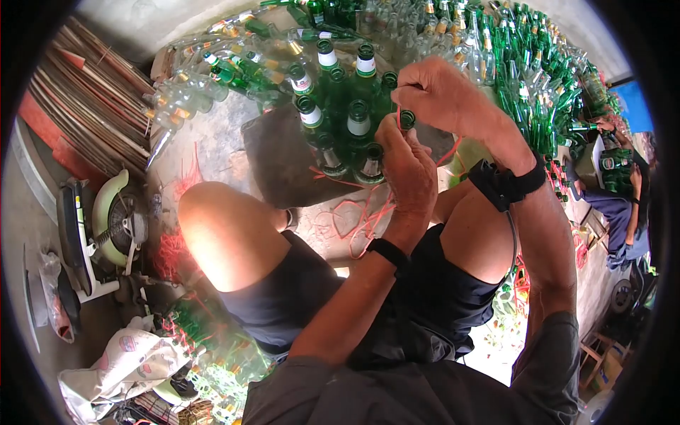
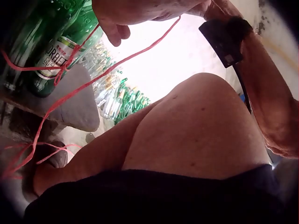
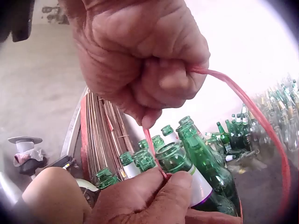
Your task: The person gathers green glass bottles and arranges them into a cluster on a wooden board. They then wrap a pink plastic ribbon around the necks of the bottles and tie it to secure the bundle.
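Observation:
Green glass bottles (image 1: 358, 117) stand upright in a tight cluster before me, several with white neck labels. My right hand (image 1: 443, 92) is curled in a fist around a red plastic string (image 3: 243, 93), with one length running down from it and a loose tail trailing off. Just below, my left hand (image 1: 411, 170) pinches that string between thumb and finger, close beside the neck of a bottle (image 3: 174, 157) at the cluster's edge. In the left wrist view, the string wraps around a labelled bottle (image 2: 58, 56) and crosses itself there.
The bottles stand on a dark slab (image 1: 273, 159). Loose red string (image 1: 354, 219) lies on the floor between the knees. Piles of green and clear bottles (image 1: 524, 78) fill the back and right. Long thin strips (image 1: 99, 99) lean at left. Another person (image 1: 623, 191) handles bottles at far right.

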`<act>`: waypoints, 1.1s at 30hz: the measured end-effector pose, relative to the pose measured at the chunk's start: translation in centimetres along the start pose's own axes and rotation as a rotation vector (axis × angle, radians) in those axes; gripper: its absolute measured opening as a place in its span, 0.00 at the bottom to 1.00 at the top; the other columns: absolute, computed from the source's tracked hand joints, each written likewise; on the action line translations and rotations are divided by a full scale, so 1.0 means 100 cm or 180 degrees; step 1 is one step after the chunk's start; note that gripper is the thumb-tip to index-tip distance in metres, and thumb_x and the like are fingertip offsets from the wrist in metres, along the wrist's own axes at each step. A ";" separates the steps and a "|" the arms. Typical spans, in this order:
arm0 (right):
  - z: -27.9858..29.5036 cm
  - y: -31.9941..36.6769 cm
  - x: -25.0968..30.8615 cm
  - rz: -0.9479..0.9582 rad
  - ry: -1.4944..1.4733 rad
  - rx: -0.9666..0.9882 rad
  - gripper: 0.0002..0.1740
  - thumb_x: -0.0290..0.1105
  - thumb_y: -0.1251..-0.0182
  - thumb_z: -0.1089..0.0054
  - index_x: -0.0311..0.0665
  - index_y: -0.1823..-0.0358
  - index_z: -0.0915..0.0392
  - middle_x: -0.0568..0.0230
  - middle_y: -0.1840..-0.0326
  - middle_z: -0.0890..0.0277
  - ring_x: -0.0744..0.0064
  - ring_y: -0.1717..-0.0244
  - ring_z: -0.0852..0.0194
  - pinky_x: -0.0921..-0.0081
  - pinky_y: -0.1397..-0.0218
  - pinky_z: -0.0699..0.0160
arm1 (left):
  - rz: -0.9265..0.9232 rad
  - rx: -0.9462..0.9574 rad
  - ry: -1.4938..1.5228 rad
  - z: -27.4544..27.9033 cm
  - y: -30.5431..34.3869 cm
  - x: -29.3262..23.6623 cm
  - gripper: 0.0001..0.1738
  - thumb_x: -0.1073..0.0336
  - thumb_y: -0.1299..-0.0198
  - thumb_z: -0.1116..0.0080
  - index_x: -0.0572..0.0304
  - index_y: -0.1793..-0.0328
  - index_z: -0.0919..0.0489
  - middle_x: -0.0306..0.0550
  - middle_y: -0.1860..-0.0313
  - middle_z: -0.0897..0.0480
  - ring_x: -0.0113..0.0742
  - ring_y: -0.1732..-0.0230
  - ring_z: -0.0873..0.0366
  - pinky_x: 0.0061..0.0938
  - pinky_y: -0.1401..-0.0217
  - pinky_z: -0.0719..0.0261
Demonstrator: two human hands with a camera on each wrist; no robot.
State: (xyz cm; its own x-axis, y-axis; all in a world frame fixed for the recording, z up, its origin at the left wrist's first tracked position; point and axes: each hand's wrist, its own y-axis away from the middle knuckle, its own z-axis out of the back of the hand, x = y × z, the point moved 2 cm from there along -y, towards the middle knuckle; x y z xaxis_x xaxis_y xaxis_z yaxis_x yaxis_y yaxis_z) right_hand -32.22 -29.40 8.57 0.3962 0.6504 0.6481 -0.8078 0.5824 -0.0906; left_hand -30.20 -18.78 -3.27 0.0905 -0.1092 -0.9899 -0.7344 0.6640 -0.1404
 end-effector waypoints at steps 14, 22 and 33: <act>-0.002 0.011 -0.057 -0.0692 0.0008 0.0103 0.19 0.32 0.32 0.39 0.32 0.82 0.30 0.75 0.85 0.43 0.84 0.80 0.47 0.71 0.78 0.44 | -0.0206 -0.0018 -0.0006 0.004 0.001 -0.001 0.20 0.75 0.25 0.56 0.72 0.29 0.34 0.59 0.43 0.26 0.38 0.68 0.17 0.31 0.59 0.20; -0.004 0.034 -0.048 -0.0475 0.0290 0.0217 0.19 0.33 0.33 0.39 0.30 0.80 0.30 0.61 0.85 0.39 0.70 0.82 0.41 0.65 0.76 0.39 | -0.0315 -0.0103 -0.0050 0.004 0.002 -0.001 0.20 0.75 0.26 0.56 0.72 0.30 0.33 0.58 0.43 0.25 0.38 0.67 0.17 0.30 0.60 0.19; -0.028 0.066 -0.001 -0.0483 0.1393 0.0208 0.14 0.38 0.32 0.44 0.36 0.68 0.17 0.44 0.69 0.17 0.39 0.61 0.15 0.50 0.54 0.15 | -0.0521 -0.0246 -0.0633 0.006 0.004 -0.004 0.23 0.64 0.24 0.51 0.74 0.30 0.31 0.69 0.37 0.24 0.65 0.37 0.24 0.46 0.33 0.28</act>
State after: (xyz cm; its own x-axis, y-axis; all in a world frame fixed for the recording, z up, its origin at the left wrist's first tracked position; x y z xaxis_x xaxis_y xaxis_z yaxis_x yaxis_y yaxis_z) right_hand -36.41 -24.26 5.79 0.6474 0.7130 0.2692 -0.7468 0.6640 0.0375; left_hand -30.09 -18.00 -2.96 0.3371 -0.0580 -0.9397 -0.7476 0.5903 -0.3046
